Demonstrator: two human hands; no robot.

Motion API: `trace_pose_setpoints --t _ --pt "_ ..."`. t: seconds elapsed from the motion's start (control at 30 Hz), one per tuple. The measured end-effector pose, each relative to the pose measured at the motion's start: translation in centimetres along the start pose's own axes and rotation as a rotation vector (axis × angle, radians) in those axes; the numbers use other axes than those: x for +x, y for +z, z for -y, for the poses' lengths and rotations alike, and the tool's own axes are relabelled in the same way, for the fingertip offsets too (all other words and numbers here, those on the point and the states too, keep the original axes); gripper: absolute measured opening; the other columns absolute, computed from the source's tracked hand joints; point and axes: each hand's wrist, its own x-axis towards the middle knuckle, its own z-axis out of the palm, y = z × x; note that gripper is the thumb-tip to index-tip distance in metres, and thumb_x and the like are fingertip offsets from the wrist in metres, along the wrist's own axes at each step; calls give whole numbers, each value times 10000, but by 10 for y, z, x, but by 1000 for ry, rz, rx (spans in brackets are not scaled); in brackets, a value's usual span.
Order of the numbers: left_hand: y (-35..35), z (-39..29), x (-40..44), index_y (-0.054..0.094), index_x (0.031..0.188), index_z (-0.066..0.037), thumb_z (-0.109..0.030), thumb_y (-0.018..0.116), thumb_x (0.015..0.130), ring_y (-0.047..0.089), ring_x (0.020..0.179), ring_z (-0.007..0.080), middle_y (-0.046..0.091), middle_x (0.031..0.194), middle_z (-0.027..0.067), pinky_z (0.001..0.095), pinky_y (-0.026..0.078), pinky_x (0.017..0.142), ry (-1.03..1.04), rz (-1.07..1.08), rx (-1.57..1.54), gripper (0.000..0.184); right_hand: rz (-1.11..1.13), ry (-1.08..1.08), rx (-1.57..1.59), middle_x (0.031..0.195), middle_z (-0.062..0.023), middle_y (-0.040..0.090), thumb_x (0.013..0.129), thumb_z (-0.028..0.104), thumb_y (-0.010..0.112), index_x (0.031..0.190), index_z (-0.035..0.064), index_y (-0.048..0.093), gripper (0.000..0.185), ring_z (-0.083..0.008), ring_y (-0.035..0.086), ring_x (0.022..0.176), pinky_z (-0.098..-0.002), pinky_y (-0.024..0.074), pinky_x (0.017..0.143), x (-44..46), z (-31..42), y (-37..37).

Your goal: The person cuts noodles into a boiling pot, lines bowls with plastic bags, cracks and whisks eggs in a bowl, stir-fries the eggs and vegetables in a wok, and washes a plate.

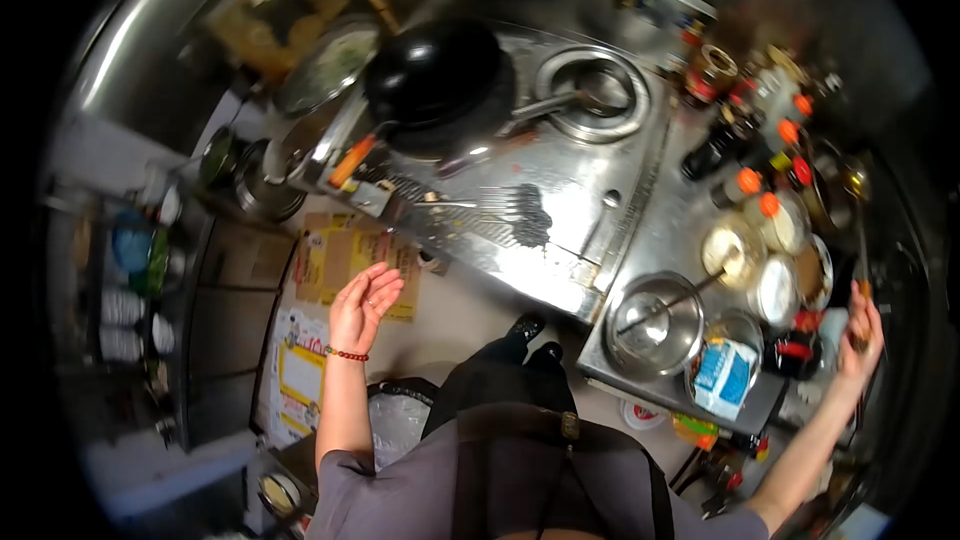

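Note:
My right hand (860, 335) is closed round the wooden handle of a long metal ladle (863, 240) at the far right. The ladle's bowl end points away from me, beside a dark pot (828, 185). My left hand (365, 305), with a red bead bracelet at the wrist, hangs in the air left of the stove, palm up and fingers apart. It holds nothing. A black wok (435, 70) rests on the stove top (590, 210), and a metal pan (605, 90) lies over the round burner ring. A brush with a wire-like head (520, 208) lies on the stove's front.
Right of the stove, a metal bowl (655, 325), a blue-and-white bag (725, 375), several tubs and bottles with orange caps (748, 180) crowd the counter. A lined bin (400, 410) stands by my legs. Flattened cardboard (345, 255) lies left, near shelves (190, 340).

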Motion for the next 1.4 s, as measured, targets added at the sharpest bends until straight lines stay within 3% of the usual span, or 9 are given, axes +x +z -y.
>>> trace_pose_setpoints --t 0.13,0.2,0.33,0.4,0.77,0.97,1.13,1.23,1.4 --pt "-33 1 -18 483 1147 66 -167 426 932 590 973 275 568 1094 214 341 490 845 7 -64 -55 322 119 -8 -106 950 -90 460 957 86 332 1372 -34 155 467 -42 321 545 -188 276 440 -62 -3 56" --pt "-45 -1 -21 484 1145 67 -169 434 929 587 978 276 566 1095 215 343 487 849 13 -91 -76 323 592 362 58 985 -84 441 960 82 307 1390 -11 90 491 -48 327 552 -186 280 449 -38 21 33" --pt "-85 -13 -4 480 1153 67 -179 431 929 573 1003 275 557 1111 213 350 473 868 19 -86 -122 336 496 198 -51 935 -81 399 957 77 294 1403 31 27 522 -63 335 537 -191 290 423 -121 -32 117" --pt "-106 -24 7 474 1167 64 -182 408 938 572 1004 268 560 1110 203 343 473 866 17 -84 -142 342 591 350 57 898 -72 379 949 74 296 1399 24 22 529 -72 340 529 -196 298 409 -143 -59 139" --pt "-330 -138 79 495 1168 48 -206 483 898 554 1036 271 557 1120 203 348 432 920 128 -178 -307 371 659 988 409 880 -105 430 883 -5 368 1354 -65 110 540 -3 318 431 -138 252 323 -229 -389 248" --pt "-402 -191 91 476 1181 56 -197 484 897 529 1063 252 538 1145 193 349 434 926 145 -259 -326 380 613 199 -1137 697 -31 505 819 -12 468 1219 -32 435 402 -89 467 430 -220 358 359 -252 -537 279" --pt "-424 -197 128 458 1197 66 -180 482 890 542 1048 271 537 1149 208 357 440 918 68 -234 -368 395 805 -759 -1786 969 -211 623 752 -28 514 1270 -26 377 536 -322 635 843 -331 491 736 -221 -598 233" --pt "-426 -216 157 453 1199 74 -174 488 884 548 1040 279 535 1154 216 358 443 911 46 -147 -396 402 750 -738 -2099 1116 -252 533 710 -31 558 1299 12 363 621 -406 526 1027 -402 448 842 -226 -597 256" --pt "-441 -286 224 486 1182 47 -207 469 901 554 1015 243 557 1129 181 334 440 894 104 -26 -285 379 790 -942 -1640 1102 -194 492 717 -40 578 1204 25 461 505 -363 502 1012 -363 430 866 -289 -644 415"
